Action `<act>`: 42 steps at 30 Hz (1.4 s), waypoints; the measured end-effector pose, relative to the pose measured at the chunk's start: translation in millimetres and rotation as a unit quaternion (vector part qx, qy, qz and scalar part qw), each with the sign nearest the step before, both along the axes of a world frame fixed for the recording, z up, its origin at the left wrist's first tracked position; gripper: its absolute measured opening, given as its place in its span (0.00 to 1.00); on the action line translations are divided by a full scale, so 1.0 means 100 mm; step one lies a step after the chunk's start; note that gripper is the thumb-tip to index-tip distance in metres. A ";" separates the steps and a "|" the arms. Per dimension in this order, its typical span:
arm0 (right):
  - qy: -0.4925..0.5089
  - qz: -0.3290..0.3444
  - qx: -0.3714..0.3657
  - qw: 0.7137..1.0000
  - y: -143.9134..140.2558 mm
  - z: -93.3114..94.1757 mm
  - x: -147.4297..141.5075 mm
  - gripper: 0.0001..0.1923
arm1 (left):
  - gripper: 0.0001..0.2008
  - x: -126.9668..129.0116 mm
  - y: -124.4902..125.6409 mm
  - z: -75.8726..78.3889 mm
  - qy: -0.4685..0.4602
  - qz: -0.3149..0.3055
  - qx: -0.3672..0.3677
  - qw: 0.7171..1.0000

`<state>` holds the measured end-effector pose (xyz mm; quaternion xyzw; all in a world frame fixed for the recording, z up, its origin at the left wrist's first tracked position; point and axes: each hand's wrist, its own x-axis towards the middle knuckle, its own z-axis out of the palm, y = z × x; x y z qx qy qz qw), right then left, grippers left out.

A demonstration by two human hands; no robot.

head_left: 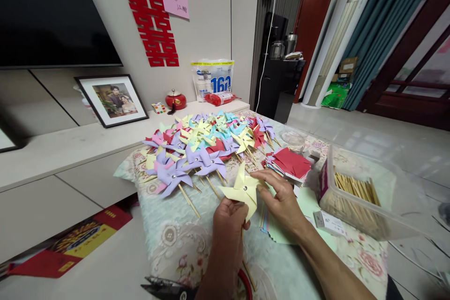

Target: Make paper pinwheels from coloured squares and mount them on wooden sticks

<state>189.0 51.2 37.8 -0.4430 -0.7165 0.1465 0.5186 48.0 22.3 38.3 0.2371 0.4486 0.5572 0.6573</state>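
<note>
A pale yellow paper pinwheel (245, 188) with a metal pin at its centre faces me, its wooden stick running down past my wrist. My left hand (229, 219) is closed round it just below the blades. At the right-hand blade is my right hand (279, 194), thumb and fingers on the paper edge. Beyond them lies a heap of finished pinwheels (204, 133) in purple, yellow, red, pink and blue; a purple pinwheel (173, 176) is at its near left. Black-bladed pliers (168, 288) with a red handle lie near my left forearm, partly hidden.
Right of my hands, a clear plastic box (355, 218) holds many wooden sticks (356, 190). A stack of red paper pieces (290, 163), pale green sheets (284, 234) and a small white box (329, 223) lie on the flowered tablecloth (176, 243). A white cabinet (70, 159) runs behind.
</note>
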 end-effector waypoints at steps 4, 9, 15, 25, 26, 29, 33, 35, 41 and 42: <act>-0.018 -0.018 0.021 0.999 0.03 -0.05 -0.01 0.17 | 0.15 -0.03 -0.01 0.03 -0.012 -0.032 -0.003 0.999; -0.021 -0.021 0.035 0.999 0.04 -0.04 0.00 0.15 | 0.14 -0.04 -0.01 0.02 -0.014 -0.043 0.001 0.999; -0.030 -0.027 0.056 0.998 0.04 -0.03 0.01 0.15 | 0.12 -0.03 0.00 0.00 -0.023 -0.051 0.011 0.998; -0.070 -0.058 0.066 0.994 0.06 -0.08 0.01 0.15 | 0.10 -0.01 -0.02 0.00 -0.027 -0.049 0.018 0.998; -0.065 -0.056 0.061 0.994 0.05 -0.07 0.00 0.14 | 0.10 -0.01 -0.02 0.00 -0.028 -0.046 0.017 0.998; -0.021 -0.043 0.026 0.999 0.04 -0.04 -0.01 0.11 | 0.11 -0.01 -0.01 0.00 -0.026 -0.042 0.007 0.999; 0.131 -0.013 -0.100 0.986 0.06 -0.03 -0.01 0.08 | 0.12 -0.01 0.00 0.00 -0.014 -0.042 0.001 0.999; 0.189 0.007 -0.151 0.970 0.08 -0.05 -0.01 0.07 | 0.11 -0.01 0.00 0.00 -0.006 -0.044 0.001 0.999; 0.180 0.015 -0.175 0.968 0.08 -0.03 -0.01 0.05 | 0.11 -0.01 0.00 -0.03 0.001 -0.060 0.005 0.998; 0.162 0.011 -0.173 0.972 0.08 -0.02 0.00 0.05 | 0.11 -0.01 0.00 -0.03 0.000 -0.061 0.003 0.998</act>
